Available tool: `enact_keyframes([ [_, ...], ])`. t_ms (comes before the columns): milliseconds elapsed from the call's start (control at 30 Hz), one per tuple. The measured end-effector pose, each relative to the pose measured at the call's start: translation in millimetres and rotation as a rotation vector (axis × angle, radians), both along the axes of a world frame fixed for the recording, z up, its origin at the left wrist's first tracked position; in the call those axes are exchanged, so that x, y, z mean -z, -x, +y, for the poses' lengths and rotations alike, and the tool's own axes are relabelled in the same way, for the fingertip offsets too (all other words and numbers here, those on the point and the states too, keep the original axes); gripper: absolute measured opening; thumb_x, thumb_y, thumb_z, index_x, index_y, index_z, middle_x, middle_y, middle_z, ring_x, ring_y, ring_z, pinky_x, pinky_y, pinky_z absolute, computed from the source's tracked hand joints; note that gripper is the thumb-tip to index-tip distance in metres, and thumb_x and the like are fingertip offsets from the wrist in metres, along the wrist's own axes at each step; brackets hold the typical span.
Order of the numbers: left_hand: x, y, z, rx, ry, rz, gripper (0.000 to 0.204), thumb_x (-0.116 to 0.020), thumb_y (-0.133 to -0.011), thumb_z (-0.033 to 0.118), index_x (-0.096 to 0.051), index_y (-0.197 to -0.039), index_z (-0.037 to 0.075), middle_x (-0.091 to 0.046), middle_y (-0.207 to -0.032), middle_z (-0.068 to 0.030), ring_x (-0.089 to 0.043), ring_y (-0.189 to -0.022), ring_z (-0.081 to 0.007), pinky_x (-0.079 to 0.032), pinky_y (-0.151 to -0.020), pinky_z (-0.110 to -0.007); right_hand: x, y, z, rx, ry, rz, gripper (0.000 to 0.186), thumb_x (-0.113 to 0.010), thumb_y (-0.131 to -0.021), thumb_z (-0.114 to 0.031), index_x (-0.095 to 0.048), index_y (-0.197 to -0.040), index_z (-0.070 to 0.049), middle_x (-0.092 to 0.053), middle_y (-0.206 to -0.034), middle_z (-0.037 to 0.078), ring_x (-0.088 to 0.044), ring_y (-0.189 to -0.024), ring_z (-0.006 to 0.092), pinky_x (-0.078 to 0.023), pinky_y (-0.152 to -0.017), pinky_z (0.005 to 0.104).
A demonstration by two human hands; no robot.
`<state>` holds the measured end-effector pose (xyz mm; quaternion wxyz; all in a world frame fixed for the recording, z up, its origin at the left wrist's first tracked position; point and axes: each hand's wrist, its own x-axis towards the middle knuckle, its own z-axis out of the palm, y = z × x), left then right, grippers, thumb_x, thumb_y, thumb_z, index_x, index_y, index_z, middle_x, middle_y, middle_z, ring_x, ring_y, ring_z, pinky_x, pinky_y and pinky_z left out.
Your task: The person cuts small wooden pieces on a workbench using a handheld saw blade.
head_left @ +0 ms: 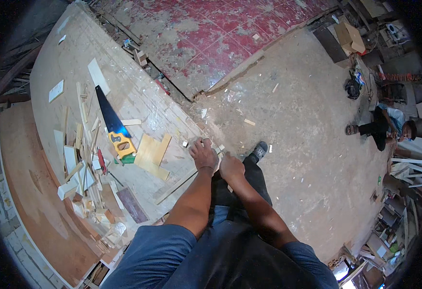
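Observation:
At the right edge of the workbench, my left hand (204,154) bends its fingers down around something I cannot make out. Close beside it, just past the edge, my right hand (232,168) is closed in a fist; a narrow pale end shows below it, but the thing itself is hidden. A small pale wood block (221,147) shows near the fingertips, and a white scrap (185,144) lies left of them. Thin plywood pieces (149,153) rest left of my left hand. Further left lies a handsaw (110,115) with a yellow handle and dark blade.
The workbench (138,84) carries a heap of wood offcuts (83,180), a red-handled tool (101,161), and a long strip (174,188) near my left forearm. A person (387,123) sits at the far right. Scraps dot the concrete floor (307,144); stacked wood (408,171) lines the right side.

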<state>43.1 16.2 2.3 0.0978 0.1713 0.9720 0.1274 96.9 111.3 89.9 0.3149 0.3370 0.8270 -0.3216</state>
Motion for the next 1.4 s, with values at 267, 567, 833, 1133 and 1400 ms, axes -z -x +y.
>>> enact_keyframes([
  [267, -4.3, 3.6, 11.9, 0.015, 0.01, -0.026, 0.036, -0.062, -0.074, 0.015, -0.053, -0.108, 0.014, -0.042, -0.124, -0.0124, -0.037, -0.119, -0.0349, -0.022, -0.105, -0.052, 17.9, 9.8, 5.8, 0.041, 0.016, 0.028, 0.032, -0.039, -0.093, -0.017, -0.055, -0.111, 0.006, -0.066, -0.101, 0.029, -0.067, -0.094, 0.0415, -0.053, -0.081, 0.0485],
  [567, -10.5, 3.6, 12.9, 0.035, 0.012, 0.025, 0.036, -0.062, -0.071, 0.013, -0.051, -0.105, 0.011, -0.041, -0.123, -0.0168, -0.038, -0.115, -0.0373, -0.026, -0.099, -0.053, 10.2, 0.5, 4.8, 0.076, 0.065, 0.003, 0.029, -0.039, -0.093, -0.016, -0.052, -0.11, 0.004, -0.065, -0.1, 0.03, -0.066, -0.092, 0.0439, -0.052, -0.08, 0.0499],
  [833, -3.6, 3.8, 9.7, 0.002, 0.06, -0.021, 0.034, -0.061, -0.072, 0.016, -0.053, -0.105, 0.013, -0.042, -0.124, -0.013, -0.037, -0.118, -0.0358, -0.022, -0.104, -0.055, 8.7, -1.4, 2.1, 0.031, 0.007, 0.073, 0.027, -0.044, -0.09, -0.013, -0.055, -0.107, 0.005, -0.066, -0.095, 0.029, -0.067, -0.09, 0.0408, -0.054, -0.076, 0.0507],
  [1133, 0.5, 4.8, 5.6, 0.015, 0.041, 0.022, 0.035, -0.06, -0.072, 0.016, -0.052, -0.106, 0.013, -0.044, -0.123, -0.0132, -0.039, -0.116, -0.0355, -0.023, -0.103, -0.054, 6.9, -3.7, -0.5, 0.063, 0.004, -0.013, 0.029, -0.043, -0.092, -0.016, -0.055, -0.109, 0.005, -0.067, -0.095, 0.026, -0.068, -0.09, 0.0407, -0.054, -0.076, 0.0498],
  [1400, -1.2, 5.8, -2.5, 0.003, 0.118, -0.03, 0.038, -0.062, -0.074, 0.019, -0.051, -0.11, 0.013, -0.042, -0.127, -0.0132, -0.038, -0.119, -0.0355, -0.023, -0.103, -0.054, -23.6, -10.0, -11.0, 0.037, -0.045, -0.083, 0.03, -0.042, -0.092, -0.015, -0.056, -0.11, 0.004, -0.067, -0.095, 0.027, -0.068, -0.089, 0.0406, -0.055, -0.075, 0.0486],
])
